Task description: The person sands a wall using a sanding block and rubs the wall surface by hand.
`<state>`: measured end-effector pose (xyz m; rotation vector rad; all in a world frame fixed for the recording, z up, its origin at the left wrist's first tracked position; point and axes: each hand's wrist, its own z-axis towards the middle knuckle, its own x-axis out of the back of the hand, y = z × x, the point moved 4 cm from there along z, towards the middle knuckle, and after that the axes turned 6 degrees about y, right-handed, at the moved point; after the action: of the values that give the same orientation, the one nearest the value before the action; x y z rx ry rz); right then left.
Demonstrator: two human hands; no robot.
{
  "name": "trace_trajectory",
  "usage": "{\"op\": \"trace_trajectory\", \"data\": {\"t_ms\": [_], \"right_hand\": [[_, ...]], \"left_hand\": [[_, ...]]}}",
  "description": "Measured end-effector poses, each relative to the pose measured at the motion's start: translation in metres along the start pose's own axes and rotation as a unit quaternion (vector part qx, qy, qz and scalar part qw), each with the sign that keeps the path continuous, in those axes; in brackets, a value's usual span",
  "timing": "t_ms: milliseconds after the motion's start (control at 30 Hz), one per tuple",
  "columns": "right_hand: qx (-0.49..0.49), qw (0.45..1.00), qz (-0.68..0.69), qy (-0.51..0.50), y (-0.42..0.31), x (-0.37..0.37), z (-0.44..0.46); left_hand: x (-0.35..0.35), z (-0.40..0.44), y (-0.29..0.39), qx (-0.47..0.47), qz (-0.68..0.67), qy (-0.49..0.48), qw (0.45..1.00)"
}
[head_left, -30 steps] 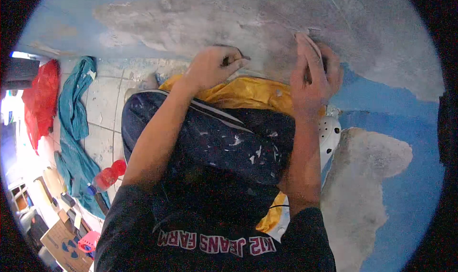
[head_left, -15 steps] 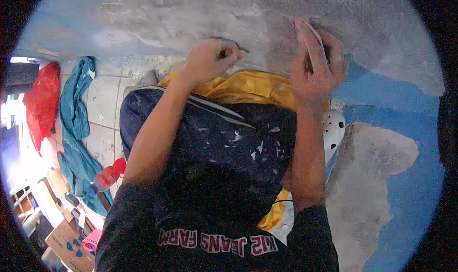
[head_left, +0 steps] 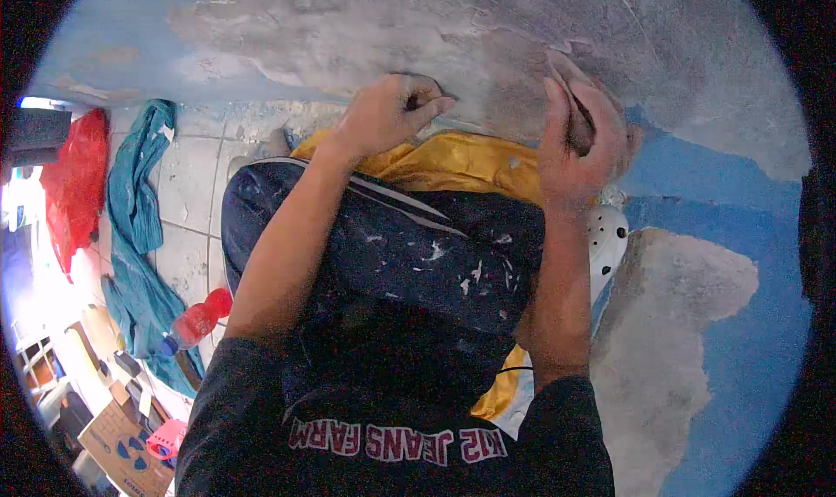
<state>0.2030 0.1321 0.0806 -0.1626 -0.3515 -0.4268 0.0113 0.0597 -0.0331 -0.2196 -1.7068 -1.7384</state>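
Observation:
My right hand (head_left: 592, 144) is at the wall, fingers bent and pressed around a thin folded sheet (head_left: 568, 68) that looks like sandpaper. Most of the sheet is hidden by the palm and fingers. Around it the wall (head_left: 488, 48) shows a rough grey, scraped patch with pale streaks. To the left, my left hand (head_left: 387, 114) is curled into a loose fist against the lower part of the wall. Nothing shows between its fingers. A yellow cloth (head_left: 461, 162) lies just below both hands, beyond my dark, paint-spotted trousers (head_left: 409, 236).
Blue paint (head_left: 697, 166) borders the bare patches at right. A white clog with holes (head_left: 608, 236) is beside my right forearm. On the tiled floor (head_left: 187, 183) at left lie a teal cloth (head_left: 138, 227), a red cloth (head_left: 77, 188), a red bottle (head_left: 196, 323) and a cardboard box (head_left: 126, 449).
My right hand has shifted slightly down and turned, opening a gap between thumb and fingers and showing more of the folded sheet. My left hand has barely moved.

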Motion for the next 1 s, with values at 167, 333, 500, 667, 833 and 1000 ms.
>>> {"op": "trace_trajectory", "data": {"t_ms": [167, 333, 500, 667, 833, 1000], "right_hand": [[-0.151, 0.986, 0.065, -0.006, 0.008, -0.008, -0.004], [0.014, 0.995, -0.094, 0.009, 0.002, -0.005, 0.002], [0.011, 0.989, -0.148, 0.007, -0.002, -0.004, 0.006], [0.012, 0.990, -0.140, 0.029, 0.000, -0.002, 0.007], [0.008, 0.990, -0.141, 0.023, 0.003, -0.003, 0.008], [0.017, 0.992, -0.123, 0.030, 0.002, -0.005, 0.009]], "left_hand": [[0.000, 0.000, 0.000, -0.051, 0.009, 0.032, 0.998], [0.003, 0.000, 0.004, -0.045, 0.002, 0.028, 0.999], [0.001, 0.000, 0.002, 0.005, 0.014, -0.008, 1.000], [0.004, 0.000, 0.005, -0.043, 0.035, 0.018, 0.998], [0.008, -0.002, 0.012, -0.030, 0.035, 0.014, 0.999], [0.005, 0.000, 0.005, -0.058, 0.017, 0.050, 0.997]]}}
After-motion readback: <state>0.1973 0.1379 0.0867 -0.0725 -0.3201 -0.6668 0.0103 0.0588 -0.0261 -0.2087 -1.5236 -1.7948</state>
